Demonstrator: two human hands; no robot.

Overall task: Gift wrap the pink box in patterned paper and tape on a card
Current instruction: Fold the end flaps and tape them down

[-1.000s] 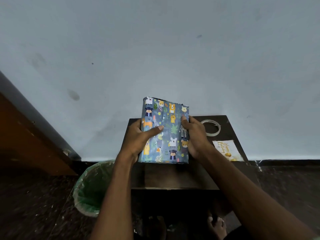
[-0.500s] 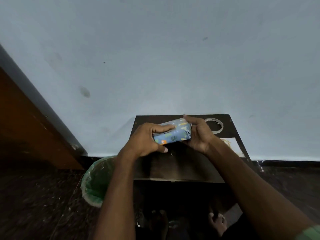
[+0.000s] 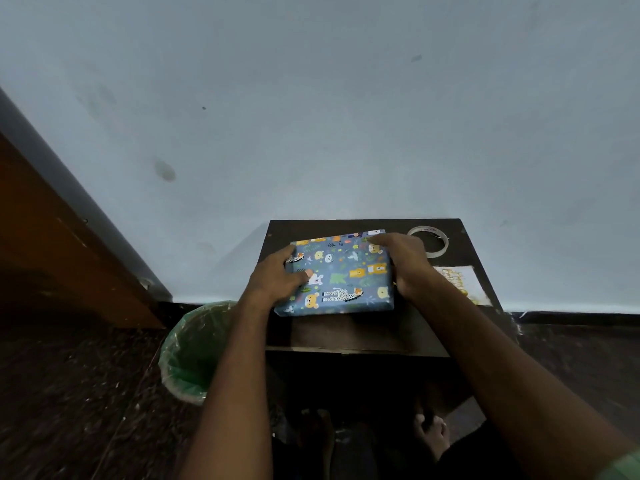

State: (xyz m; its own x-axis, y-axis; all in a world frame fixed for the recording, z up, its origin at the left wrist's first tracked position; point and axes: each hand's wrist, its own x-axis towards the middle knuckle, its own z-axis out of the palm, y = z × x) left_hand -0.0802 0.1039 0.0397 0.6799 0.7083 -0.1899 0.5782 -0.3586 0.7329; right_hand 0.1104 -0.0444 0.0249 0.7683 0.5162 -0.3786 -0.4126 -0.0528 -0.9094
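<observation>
Nearest the camera, two bare forearms reach forward from the bottom edge and converge on a small dark table (image 3: 363, 336) that stands against a pale wall (image 3: 311, 116). Below the table's near edge, bare feet show on the dark floor. A bin (image 3: 188, 355) lined with a green bag sits on the floor just beside the table's left side.

On the tabletop lies the wrapped box (image 3: 343, 275), broad face up, covered in blue paper printed with animals. The left hand (image 3: 277, 277) grasps the box's left edge, thumb lying on the top face and the fingers curled round the edge near the far left corner. The right hand (image 3: 403, 263) grips the box's right edge, its fingers bent over the far right corner and the palm against the side. Whether the box rests fully on the table or is held slightly above it cannot be told.

To the right of the box, a card (image 3: 464, 284) with gold lettering lies flat near the table's right edge. Farther back, at the table's far right corner, a roll of clear tape (image 3: 429, 242) lies flat, just beside the right hand's knuckles.
</observation>
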